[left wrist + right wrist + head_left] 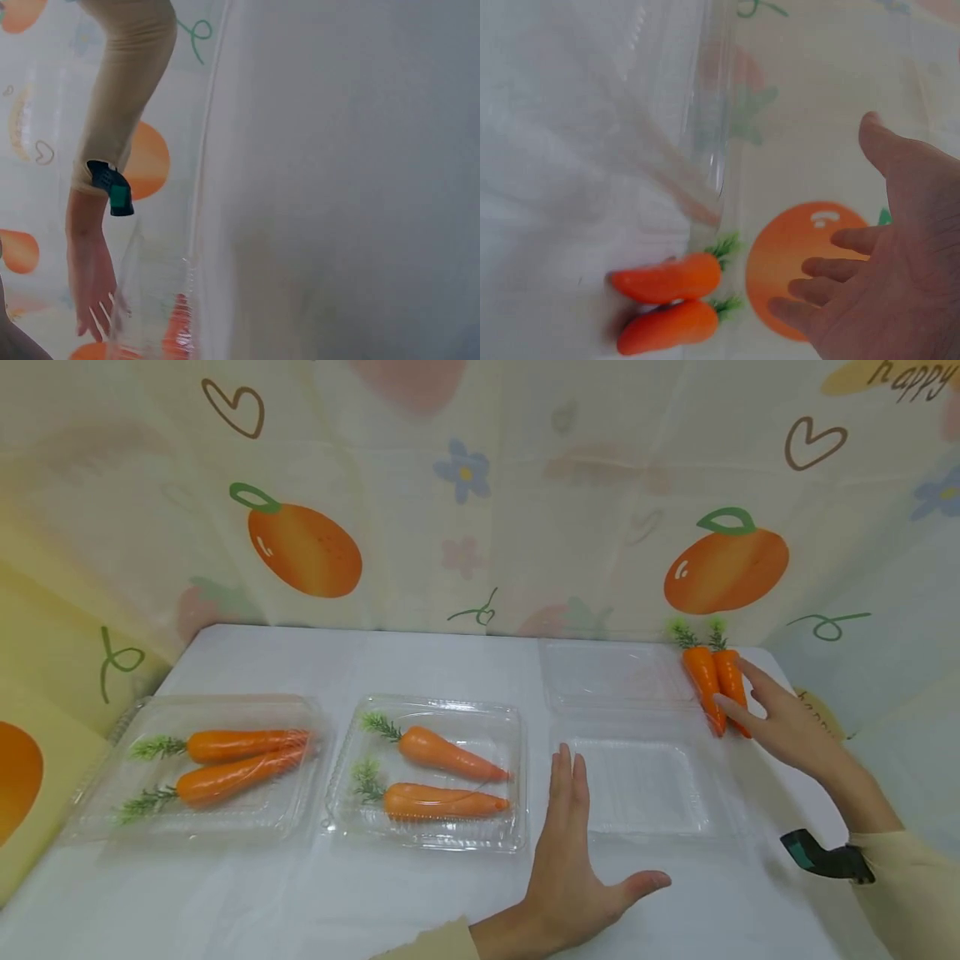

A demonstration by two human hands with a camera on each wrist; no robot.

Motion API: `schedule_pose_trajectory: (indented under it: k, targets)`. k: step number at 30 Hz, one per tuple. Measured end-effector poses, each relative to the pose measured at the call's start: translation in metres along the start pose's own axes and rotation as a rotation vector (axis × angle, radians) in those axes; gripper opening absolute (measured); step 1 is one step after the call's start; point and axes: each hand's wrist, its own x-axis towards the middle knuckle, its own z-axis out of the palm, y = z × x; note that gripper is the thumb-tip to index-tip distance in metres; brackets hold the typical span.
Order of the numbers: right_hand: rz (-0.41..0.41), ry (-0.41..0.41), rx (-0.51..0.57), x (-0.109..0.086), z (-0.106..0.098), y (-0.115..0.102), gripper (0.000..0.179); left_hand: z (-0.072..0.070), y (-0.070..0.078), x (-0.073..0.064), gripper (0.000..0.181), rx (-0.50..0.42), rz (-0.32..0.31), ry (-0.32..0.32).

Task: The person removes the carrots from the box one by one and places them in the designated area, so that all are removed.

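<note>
My right hand [787,727], fingers extended and thumb spread, hovers beside two orange toy carrots [701,678] with green frilly tops. They lie side by side at the back right, tops toward the wall. In the right wrist view a gap shows between that hand [877,262] and the carrots [667,280]; it holds nothing. Left of them lies a clear plastic clamshell box [645,785], its lid folded back toward the wall. My left hand [566,868] is raised near the box's front left corner, fingers straight up and thumb out, holding nothing.
Two more clear boxes stand to the left, the middle one [427,842] and the far-left one [225,700], each with two carrots inside. A patterned cloth wall [510,527] rises behind the white table [420,910]. A dark strap piece [828,858] sticks out from my right sleeve.
</note>
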Motion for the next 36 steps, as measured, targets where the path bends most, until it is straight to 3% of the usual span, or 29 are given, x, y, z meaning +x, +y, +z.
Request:
schedule_pose_trajectory:
  k: [4, 13, 22, 27, 31, 36]
  targets:
    - [-0.038, 0.046, 0.013, -0.007, 0.004, -0.016, 0.086, -0.005, 0.008, -0.001, 0.133, -0.015, 0.064, -0.051]
    - [-0.121, 0.083, 0.046, -0.02, 0.017, -0.043, 0.09, -0.029, 0.023, 0.004, 0.149, 0.028, 0.068, -0.132]
    - [-0.224, 0.127, 0.161, -0.027, 0.034, -0.068, 0.089, -0.05, 0.013, 0.001, 0.162, 0.097, 0.157, -0.204]
    - [-0.232, 0.1, 0.196, -0.03, 0.047, -0.083, 0.091, -0.074, 0.01, 0.001, 0.162, 0.111, 0.104, -0.278]
    - [-0.248, 0.078, 0.222, -0.033, 0.06, -0.096, 0.094, -0.096, 0.009, 0.001, 0.162, 0.079, 0.029, -0.285]
    - [-0.293, 0.064, 0.278, -0.036, 0.075, -0.11, 0.095, -0.118, 0.004, -0.001, 0.168, 0.085, 0.102, -0.257]
